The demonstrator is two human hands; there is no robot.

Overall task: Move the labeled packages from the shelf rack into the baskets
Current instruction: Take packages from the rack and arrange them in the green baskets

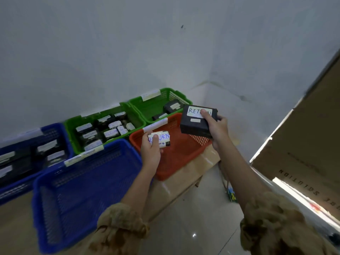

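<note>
Sleeves (121,225): tan, gathered at both wrists, lowest in frame. Bare forearms reach out from them towards the baskets on the desk (185,179).

Far-left blue basket (14,190): stocked with several dark packages (47,146) bearing white labels.

Near blue basket (82,190): no package visible inside.

Middle green basket (70,133): the fullest, with many labelled packages (110,126) packed close.

Left hand (150,151): over the near-left part of the orange basket. The thumb presses on top of a small package (161,139) marked RETURN and the fingers curl beneath it. Whether it has been set down cannot be told.

Far green basket (154,105): two dark packages (173,105).

Orange basket (176,159): floor bare where it shows; apparently nothing delivered yet.

Right hand (217,129): above the far-right corner of the orange basket, gripping a larger black package (195,124). The thumb lies across its RETURN label and the fingers wrap round its right edge.

Cardboard box (303,135): far right. The shelf rack cannot be identified.

Status, as a judgement: sorting is well advanced, with three baskets stocked. Two RETURN packages are in hand, both seemingly bound for the orange basket, and releasing them is the step outstanding. What is left on the rack cannot be told.
</note>
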